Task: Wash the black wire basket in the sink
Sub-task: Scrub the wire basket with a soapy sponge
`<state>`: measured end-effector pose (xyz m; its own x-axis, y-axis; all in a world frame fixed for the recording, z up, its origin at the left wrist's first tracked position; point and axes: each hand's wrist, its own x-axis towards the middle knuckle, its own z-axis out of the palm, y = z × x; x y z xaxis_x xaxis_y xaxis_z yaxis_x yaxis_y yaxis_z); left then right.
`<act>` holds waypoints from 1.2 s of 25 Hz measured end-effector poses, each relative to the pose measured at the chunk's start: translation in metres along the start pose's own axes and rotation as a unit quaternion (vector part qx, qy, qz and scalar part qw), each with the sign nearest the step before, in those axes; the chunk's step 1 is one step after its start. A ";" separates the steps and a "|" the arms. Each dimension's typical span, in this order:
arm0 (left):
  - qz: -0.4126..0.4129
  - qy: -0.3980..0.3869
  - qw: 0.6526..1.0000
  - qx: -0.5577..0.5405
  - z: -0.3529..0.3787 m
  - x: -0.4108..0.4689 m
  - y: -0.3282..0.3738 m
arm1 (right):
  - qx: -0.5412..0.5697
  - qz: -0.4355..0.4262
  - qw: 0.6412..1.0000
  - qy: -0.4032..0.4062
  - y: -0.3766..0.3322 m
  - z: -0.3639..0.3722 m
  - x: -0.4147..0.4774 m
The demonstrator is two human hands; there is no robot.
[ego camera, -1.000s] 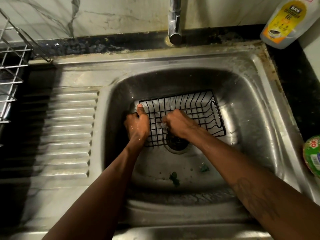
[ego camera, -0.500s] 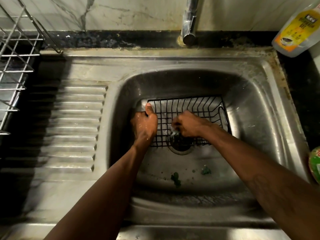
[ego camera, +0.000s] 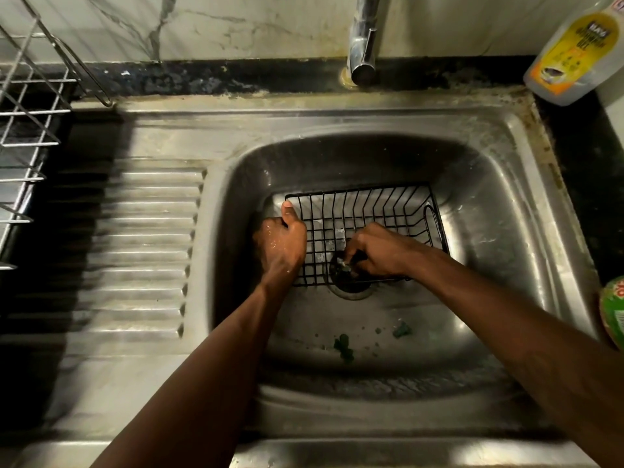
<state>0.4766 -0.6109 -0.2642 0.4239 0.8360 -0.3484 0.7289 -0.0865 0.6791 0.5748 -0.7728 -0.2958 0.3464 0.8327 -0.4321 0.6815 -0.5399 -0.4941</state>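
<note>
The black wire basket (ego camera: pixel 378 211) lies in the bowl of the steel sink (ego camera: pixel 499 204), over the drain. My left hand (ego camera: pixel 282 243) grips the basket's left rim, thumb up along the wire edge. My right hand (ego camera: pixel 378 253) is inside the basket near its front edge, fingers curled round a small pale scrubber (ego camera: pixel 344 263) pressed against the wires above the drain. Both hands look wet. Most of the scrubber is hidden in my fingers.
The tap spout (ego camera: pixel 363 42) hangs over the sink's back edge, with no water seen running. A dish-soap bottle (ego camera: pixel 574 52) stands at the back right, a green container (ego camera: pixel 613 315) at the right edge. A metal dish rack (ego camera: pixel 30 130) sits left of the ribbed drainboard (ego camera: pixel 141 251). Green scraps (ego camera: pixel 342 346) lie in the bowl.
My right hand has slid from the basket's middle toward its front edge with the scrubber. The left hand keeps its hold on the rim. The view has shifted a little.
</note>
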 end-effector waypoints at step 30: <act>0.009 -0.024 1.000 0.002 -0.002 -0.010 0.002 | -0.148 0.170 0.966 0.127 0.026 -0.052 0.000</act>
<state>0.4724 -0.6185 -0.2575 0.4633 0.8068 -0.3667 0.7223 -0.1040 0.6837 0.6263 -0.7803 -0.2700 0.7044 0.6369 -0.3133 0.6414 -0.7602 -0.1033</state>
